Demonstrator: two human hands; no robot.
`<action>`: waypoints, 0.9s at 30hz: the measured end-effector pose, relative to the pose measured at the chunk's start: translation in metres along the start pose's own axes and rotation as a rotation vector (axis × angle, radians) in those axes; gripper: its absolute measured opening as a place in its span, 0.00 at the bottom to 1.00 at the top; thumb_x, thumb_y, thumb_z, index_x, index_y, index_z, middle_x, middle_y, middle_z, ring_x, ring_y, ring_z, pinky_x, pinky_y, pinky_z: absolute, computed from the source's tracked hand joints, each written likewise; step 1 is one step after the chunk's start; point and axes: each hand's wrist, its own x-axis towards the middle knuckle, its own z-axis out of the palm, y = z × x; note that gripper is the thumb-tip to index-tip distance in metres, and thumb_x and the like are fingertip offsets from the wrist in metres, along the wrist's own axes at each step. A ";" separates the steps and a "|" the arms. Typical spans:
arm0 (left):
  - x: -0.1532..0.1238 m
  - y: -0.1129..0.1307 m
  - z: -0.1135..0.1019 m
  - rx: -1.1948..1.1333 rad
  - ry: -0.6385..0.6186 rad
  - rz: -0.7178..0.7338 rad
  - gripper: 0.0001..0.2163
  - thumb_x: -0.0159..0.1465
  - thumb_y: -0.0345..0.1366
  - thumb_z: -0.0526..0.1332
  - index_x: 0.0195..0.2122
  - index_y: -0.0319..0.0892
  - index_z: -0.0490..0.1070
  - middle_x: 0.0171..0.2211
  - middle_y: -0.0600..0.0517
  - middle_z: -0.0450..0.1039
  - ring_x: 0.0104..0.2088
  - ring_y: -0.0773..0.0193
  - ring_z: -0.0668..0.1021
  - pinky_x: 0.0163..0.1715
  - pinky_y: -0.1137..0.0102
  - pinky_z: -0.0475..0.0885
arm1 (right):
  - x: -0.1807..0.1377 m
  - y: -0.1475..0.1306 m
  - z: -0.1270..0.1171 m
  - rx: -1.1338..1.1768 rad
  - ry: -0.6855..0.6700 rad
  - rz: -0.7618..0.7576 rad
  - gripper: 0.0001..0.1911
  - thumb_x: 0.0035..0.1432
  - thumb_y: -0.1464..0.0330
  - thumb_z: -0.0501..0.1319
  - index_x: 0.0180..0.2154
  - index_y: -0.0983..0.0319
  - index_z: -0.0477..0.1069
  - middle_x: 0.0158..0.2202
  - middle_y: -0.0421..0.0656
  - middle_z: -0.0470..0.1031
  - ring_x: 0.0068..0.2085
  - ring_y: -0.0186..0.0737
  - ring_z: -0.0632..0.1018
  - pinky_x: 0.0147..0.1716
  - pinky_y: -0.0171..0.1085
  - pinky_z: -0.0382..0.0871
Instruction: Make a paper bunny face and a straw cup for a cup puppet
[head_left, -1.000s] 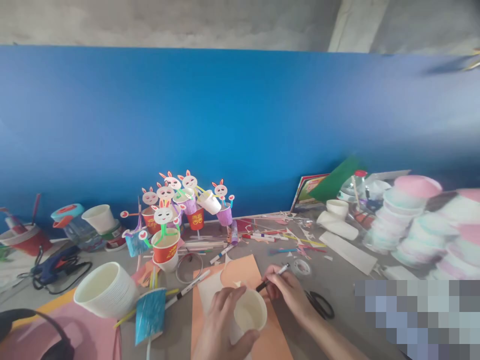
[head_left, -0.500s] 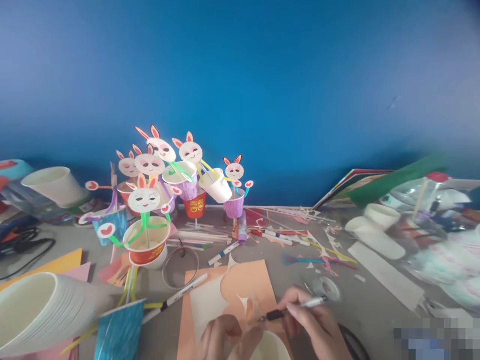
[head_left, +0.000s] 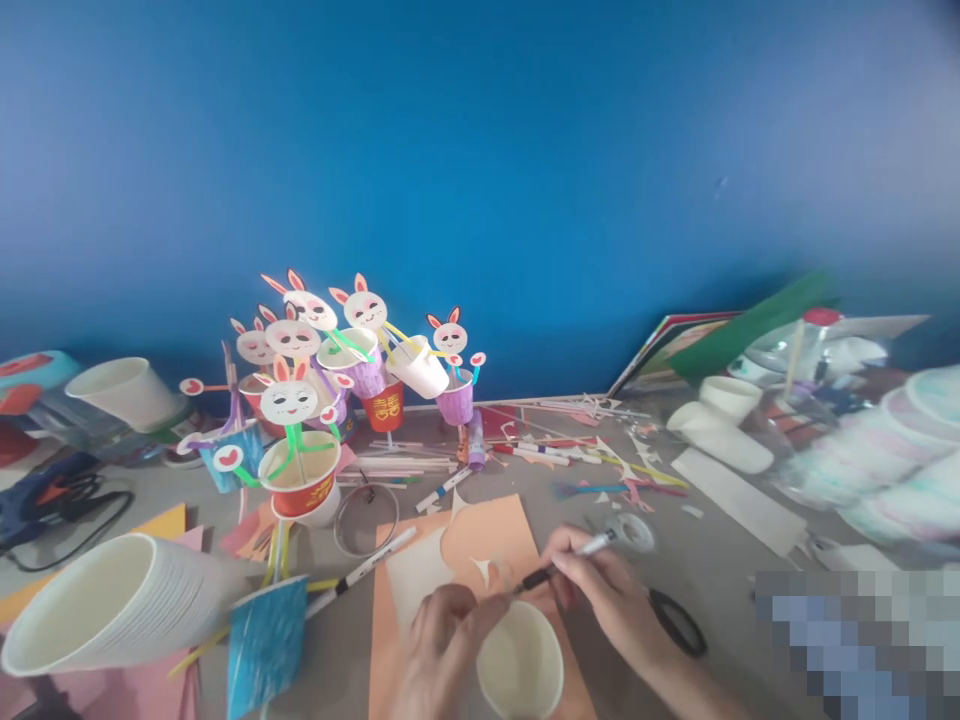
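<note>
My left hand (head_left: 444, 640) curls its fingers round the left side of a white paper cup (head_left: 520, 665) that stands on an orange paper sheet (head_left: 487, 545) with a round piece cut out of it. My right hand (head_left: 604, 590) pinches a white pen with a black tip (head_left: 564, 562). The pen's tip points left, just above the cup's far rim and close to my left fingertips.
A stack of white cups (head_left: 120, 605) lies on its side at the left. Bunny-faced cup figures (head_left: 330, 370) stand near the blue wall. Black scissors (head_left: 675, 622) lie right of my right hand, a tape roll (head_left: 628, 532) beyond it. Markers, straws and paper scraps litter the table.
The view has swung down and left, then risen a little. The cup and both hands sit lower in the picture than one second ago; the pen stays at the cup's rim.
</note>
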 end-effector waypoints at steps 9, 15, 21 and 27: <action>0.010 0.022 -0.026 -0.076 -0.104 0.045 0.26 0.61 0.38 0.65 0.60 0.49 0.62 0.51 0.43 0.67 0.53 0.47 0.71 0.52 0.53 0.68 | 0.002 -0.008 -0.004 0.068 0.046 -0.126 0.12 0.58 0.63 0.55 0.25 0.59 0.69 0.15 0.34 0.66 0.21 0.34 0.70 0.23 0.32 0.61; 0.009 0.027 -0.032 -0.099 -0.160 0.011 0.24 0.65 0.39 0.62 0.61 0.51 0.59 0.54 0.44 0.64 0.56 0.49 0.68 0.55 0.54 0.64 | 0.005 -0.002 -0.005 0.072 0.053 -0.163 0.12 0.59 0.64 0.55 0.25 0.59 0.70 0.15 0.34 0.67 0.19 0.33 0.69 0.22 0.32 0.60; 0.013 0.026 -0.034 -0.102 -0.155 0.001 0.22 0.66 0.41 0.61 0.60 0.52 0.60 0.56 0.45 0.65 0.58 0.51 0.67 0.57 0.55 0.62 | 0.007 0.006 0.000 0.070 0.047 -0.210 0.13 0.59 0.65 0.55 0.24 0.60 0.71 0.16 0.34 0.69 0.20 0.33 0.71 0.23 0.31 0.61; 0.014 0.020 -0.031 -0.159 -0.150 0.021 0.23 0.64 0.43 0.62 0.60 0.49 0.60 0.59 0.44 0.65 0.61 0.50 0.66 0.59 0.55 0.60 | 0.007 0.013 0.004 0.069 0.024 -0.202 0.16 0.65 0.64 0.57 0.26 0.62 0.72 0.18 0.33 0.69 0.22 0.31 0.72 0.24 0.31 0.66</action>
